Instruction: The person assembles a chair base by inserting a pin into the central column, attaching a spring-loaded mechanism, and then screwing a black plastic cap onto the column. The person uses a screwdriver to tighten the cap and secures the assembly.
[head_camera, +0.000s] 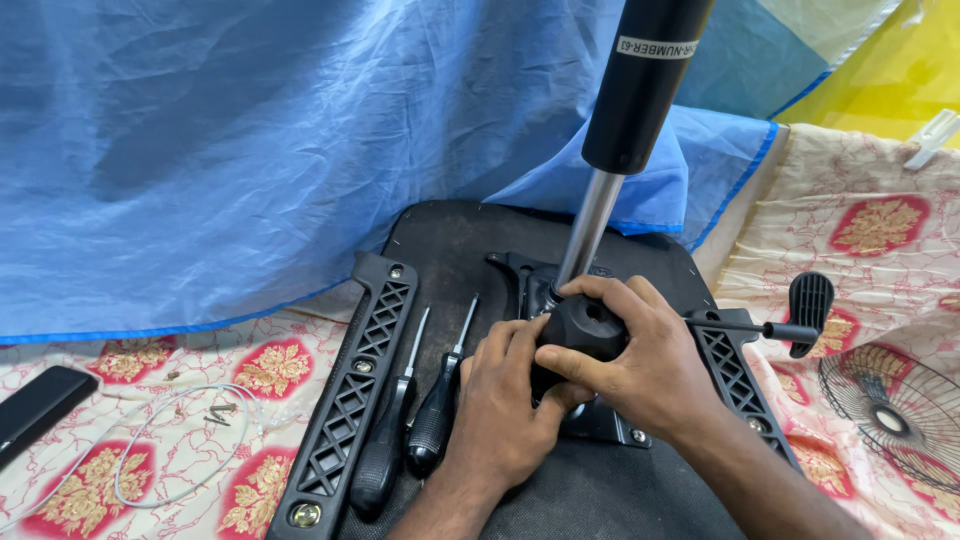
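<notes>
Both your hands wrapped on the round black plastic knob (585, 328) at centre frame.

Your left hand (505, 400) comes in from 6 o'clock, fingers curled against the knob's near side; your right hand (645, 365) from 5 o'clock, fingers clamped over its top. The knob sits at the foot of the black-and-chrome gas cylinder (620, 150), on the black upturned chair seat (450, 240). Two black-handled screwdrivers (415, 420) lie at 9 o'clock of your left hand, just beside it. Black paddle lever (808, 310) at 3 o'clock.
</notes>
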